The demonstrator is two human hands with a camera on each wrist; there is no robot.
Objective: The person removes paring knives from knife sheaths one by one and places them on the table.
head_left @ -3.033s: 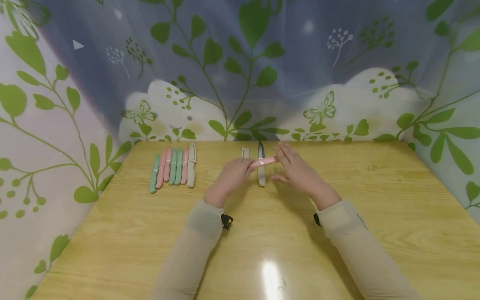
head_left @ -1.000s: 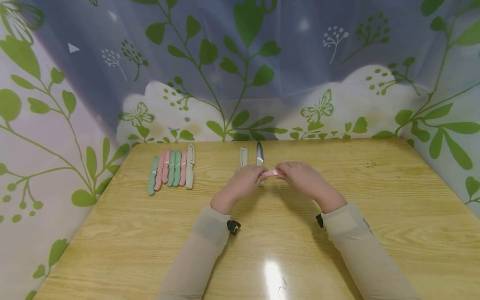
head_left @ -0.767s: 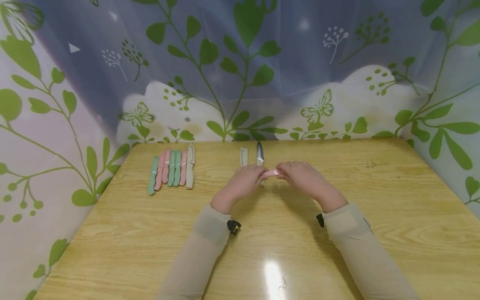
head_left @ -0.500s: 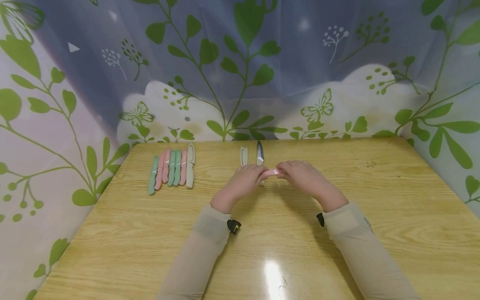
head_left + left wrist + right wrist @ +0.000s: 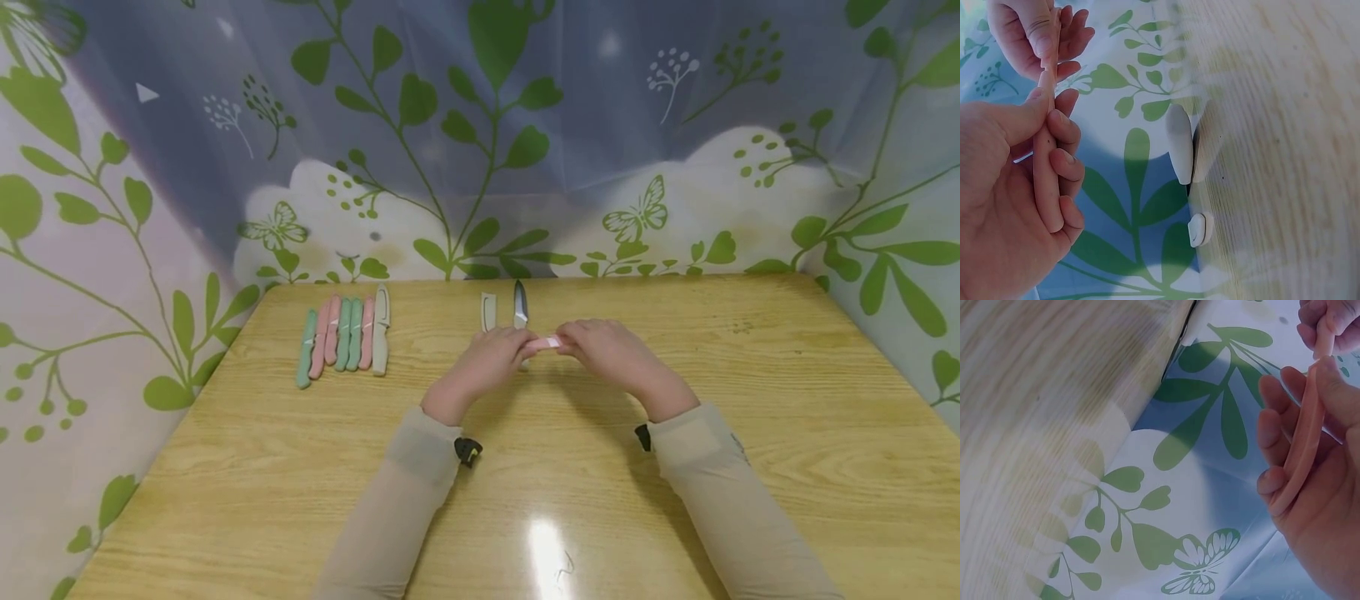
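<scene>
Slim, gently curved pink plastic-looking knife point(image 5: 543, 343) held crosswise above the table point(image 5: 570, 483), a white patch showing midway along it. Left hand point(image 5: 483, 367) curled around one end, thumb laid along it; right hand point(image 5: 617, 362) grasping the other end. Below, partly hidden by the left hand and the pink knife: an off-white-handled knife with bare dark-and-silver metal blade point(image 5: 520, 305), tip toward the back edge. Just left of it, a flat off-white blade sheath point(image 5: 488, 312). Well apart, further left, a side-by-side row of slim green and pink knives point(image 5: 344, 335), ended by a longer off-white sheathed knife point(image 5: 381, 332). Behind, leaf-and-butterfly-printed blue and white cloth point(image 5: 592, 92).
</scene>
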